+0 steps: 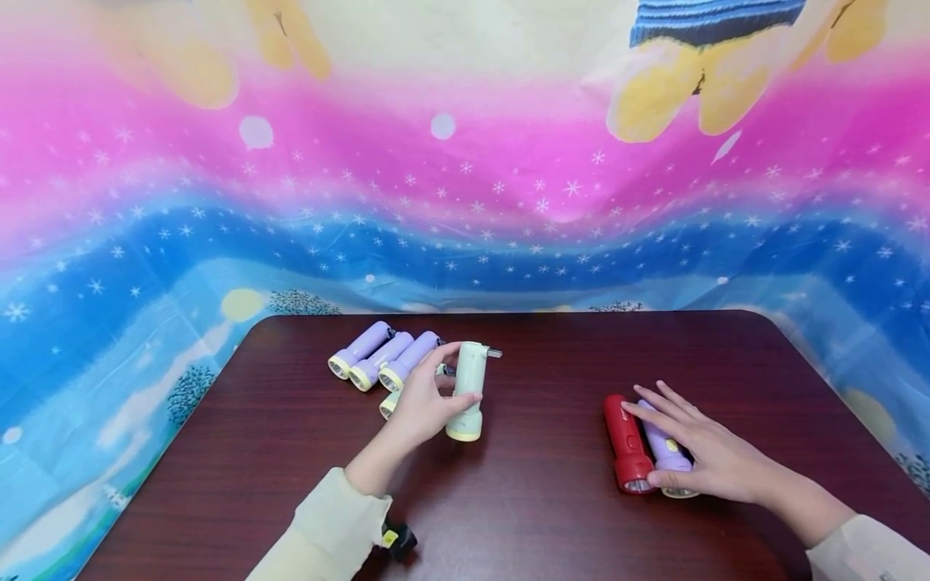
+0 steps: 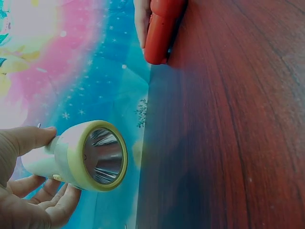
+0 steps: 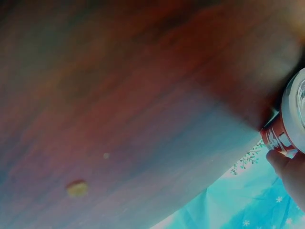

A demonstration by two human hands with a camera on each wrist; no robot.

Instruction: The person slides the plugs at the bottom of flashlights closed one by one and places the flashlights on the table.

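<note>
My left hand (image 1: 420, 405) holds a pale green flashlight (image 1: 471, 386) between thumb and fingers, above the table and almost upright, lens end down. In the left wrist view this flashlight (image 2: 71, 155) shows its yellow rim and silver reflector. At the right, a red flashlight (image 1: 622, 436) and a purple flashlight (image 1: 663, 449) lie side by side. My right hand (image 1: 715, 453) rests over them with its fingers extended, thumb at their lens ends, and partly hides the purple one. The right wrist view catches only the thumb (image 3: 286, 169) and the flashlight ends at its edge.
Three purple flashlights (image 1: 388, 359) lie in a slanted row at the back left of the dark wooden table (image 1: 538, 484). Beside them, another pale green flashlight (image 1: 388, 405) is mostly hidden behind my left hand. A patterned cloth (image 1: 465, 202) hangs behind the table.
</note>
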